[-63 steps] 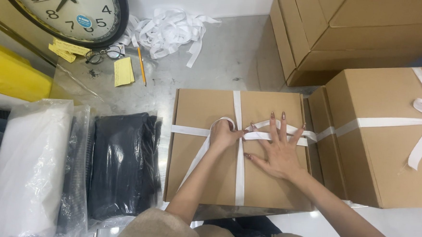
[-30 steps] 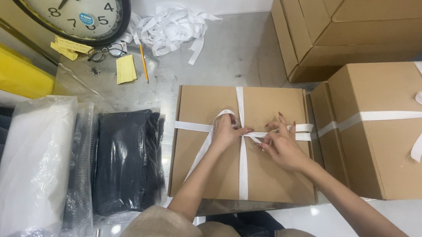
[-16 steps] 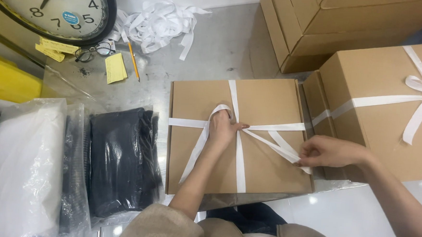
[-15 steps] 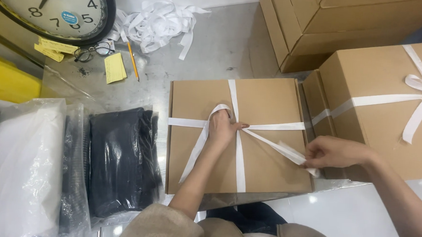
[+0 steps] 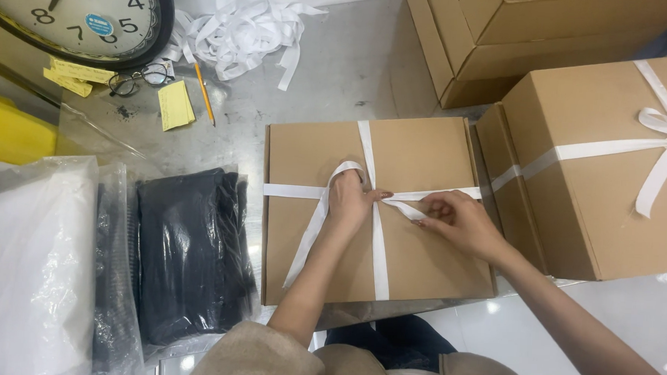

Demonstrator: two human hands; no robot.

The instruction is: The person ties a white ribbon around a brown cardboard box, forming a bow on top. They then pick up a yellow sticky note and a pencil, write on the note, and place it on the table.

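While both hands meet at the crossing of the ribbon, the head view shows the following.
Box: a flat brown cardboard box [image 5: 426, 169] lies on the grey table [image 5: 340, 66], just in front of the person.
Ribbon: a white ribbon [image 5: 378, 251] crosses the lid lengthwise and crosswise; a loop stands up at the crossing and one loose tail runs down to the lower left.
Left hand: the left hand [image 5: 350, 202] rests on the crossing, fingers closed around the loop.
Right hand: the right hand [image 5: 457, 219] lies on the lid just right of the crossing, fingertips pinched together on a ribbon end.
Right side: a bigger brown box [image 5: 607, 194] tied with a white bow touches the flat box.
Left side: dark folded cloth in a clear bag [image 5: 189, 248] lies beside a white bagged bundle [image 5: 32, 271].
Far end: a round wall clock [image 5: 77, 7], spectacles [image 5: 137, 78], a yellow notepad [image 5: 175, 105], a pencil [image 5: 204, 92] and a heap of ribbon scraps [image 5: 243, 30].
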